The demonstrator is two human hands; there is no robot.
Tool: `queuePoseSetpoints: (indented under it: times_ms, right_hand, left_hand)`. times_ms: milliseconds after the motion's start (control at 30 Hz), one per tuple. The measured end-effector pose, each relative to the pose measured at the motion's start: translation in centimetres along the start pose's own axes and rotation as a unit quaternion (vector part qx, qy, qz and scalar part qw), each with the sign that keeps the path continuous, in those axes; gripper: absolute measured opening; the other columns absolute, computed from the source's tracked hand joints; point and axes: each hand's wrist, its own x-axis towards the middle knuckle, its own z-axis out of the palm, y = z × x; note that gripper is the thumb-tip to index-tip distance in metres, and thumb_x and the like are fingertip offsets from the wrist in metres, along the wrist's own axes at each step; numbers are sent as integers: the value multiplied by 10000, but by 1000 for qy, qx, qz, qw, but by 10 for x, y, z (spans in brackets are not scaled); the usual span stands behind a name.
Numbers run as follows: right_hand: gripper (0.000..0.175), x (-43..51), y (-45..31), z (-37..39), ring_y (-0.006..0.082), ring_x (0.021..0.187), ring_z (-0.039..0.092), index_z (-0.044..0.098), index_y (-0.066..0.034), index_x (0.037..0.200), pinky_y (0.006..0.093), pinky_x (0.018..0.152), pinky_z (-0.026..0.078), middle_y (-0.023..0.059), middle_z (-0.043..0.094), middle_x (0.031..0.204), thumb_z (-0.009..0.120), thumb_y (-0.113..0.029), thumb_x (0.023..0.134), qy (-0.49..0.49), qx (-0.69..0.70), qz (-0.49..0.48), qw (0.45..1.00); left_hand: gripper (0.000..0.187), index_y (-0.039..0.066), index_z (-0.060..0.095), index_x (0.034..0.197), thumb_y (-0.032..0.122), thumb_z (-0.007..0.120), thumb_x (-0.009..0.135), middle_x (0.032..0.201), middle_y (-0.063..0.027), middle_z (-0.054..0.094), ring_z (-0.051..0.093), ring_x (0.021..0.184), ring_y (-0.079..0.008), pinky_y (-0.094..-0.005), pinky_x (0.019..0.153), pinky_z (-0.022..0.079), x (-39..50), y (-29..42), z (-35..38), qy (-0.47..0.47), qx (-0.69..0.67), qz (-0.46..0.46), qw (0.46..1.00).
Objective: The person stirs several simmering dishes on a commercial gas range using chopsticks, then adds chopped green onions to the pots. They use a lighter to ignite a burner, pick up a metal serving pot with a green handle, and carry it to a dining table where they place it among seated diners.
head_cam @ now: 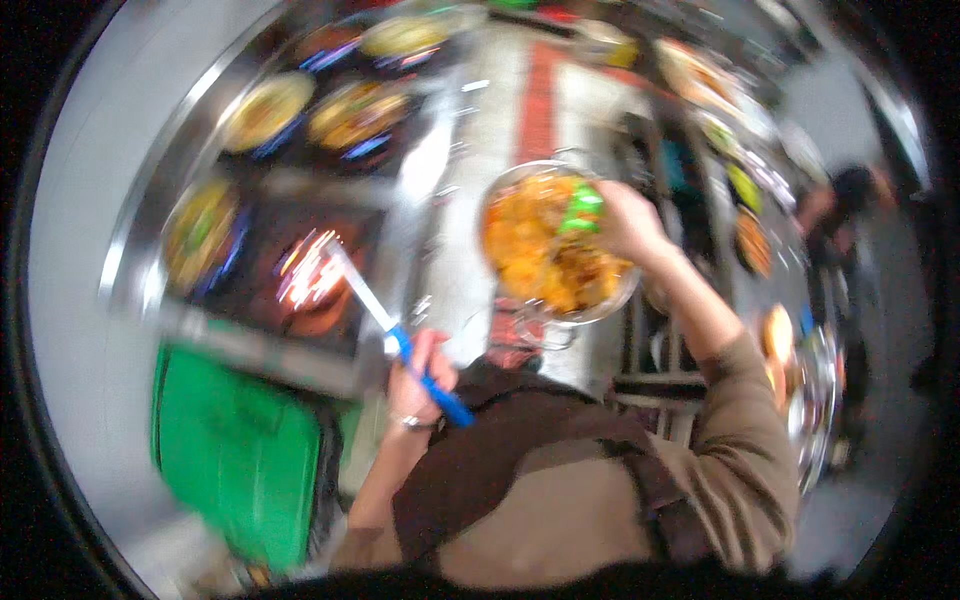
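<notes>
My left hand (421,375) is closed around the blue handle of a utensil (367,296) with a long pale shaft, whose far end reaches over a glowing burner (311,277) on the stove. At the rim of a round metal pan (536,296) is my right hand (630,225), with a bright green thing (583,208) at its fingers. Orange-yellow food (525,240) with a browner patch fills the pan, which has a wire-like handle on its near side. Blur hides whether my right fingers grip the green thing, the rim or both.
Several pans of food, one of them a yellowish pan (268,112), stand over blue flames on the stove at the left. A green bin lid (240,442) lies below the stove's near edge. Along the right runs a counter with dishes (752,241); a person's arm (816,206) shows beyond it.
</notes>
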Motion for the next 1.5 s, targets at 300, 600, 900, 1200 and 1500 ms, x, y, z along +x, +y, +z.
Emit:
queuePoseSetpoints:
  times_ms: [300, 600, 900, 1200, 1500]
  right_hand:
    - [600, -99, 169, -56, 301, 906, 513, 437, -37, 1102, 358, 762, 431, 156, 526, 949, 677, -132, 560, 22, 5, 166, 986]
    - [546, -188, 282, -91, 301, 892, 517, 454, -23, 1054, 365, 745, 433, 161, 534, 918, 668, -137, 564, 59, -72, 364, 927]
    - [572, -200, 342, -99, 325, 893, 501, 437, -2, 1074, 376, 766, 418, 173, 514, 925, 632, -54, 538, 84, -109, 552, 822]
    - [565, -163, 370, -97, 334, 853, 508, 439, -1, 1041, 373, 741, 419, 171, 516, 883, 627, -6, 508, 115, -132, 705, 687]
    - [570, -147, 391, -98, 351, 849, 504, 431, 3, 1039, 377, 733, 421, 177, 515, 885, 633, 20, 506, 131, -110, 745, 645]
  left_hand:
    - [278, 62, 575, 958, 296, 538, 814, 652, -2, 526, 350, 416, -71, -210, 384, 284, 210, -103, 112, -69, 114, -211, 968]
    - [215, 99, 542, 1027, 193, 488, 841, 863, -69, 576, 451, 551, -99, -221, 510, 411, 418, -290, 224, -65, 193, -330, 922]
    - [354, 96, 560, 955, 411, 528, 796, 749, -61, 602, 442, 490, -108, -245, 449, 385, 623, -485, 379, -115, 286, -279, 910]
    - [363, 75, 388, 1017, 347, 515, 812, 655, -125, 524, 543, 431, -245, -346, 372, 470, 720, -596, 483, -144, 348, -283, 882]
    - [275, 32, 296, 1060, 68, 410, 812, 827, -192, 486, 564, 504, -350, -409, 444, 528, 746, -595, 495, -223, 315, -270, 882]
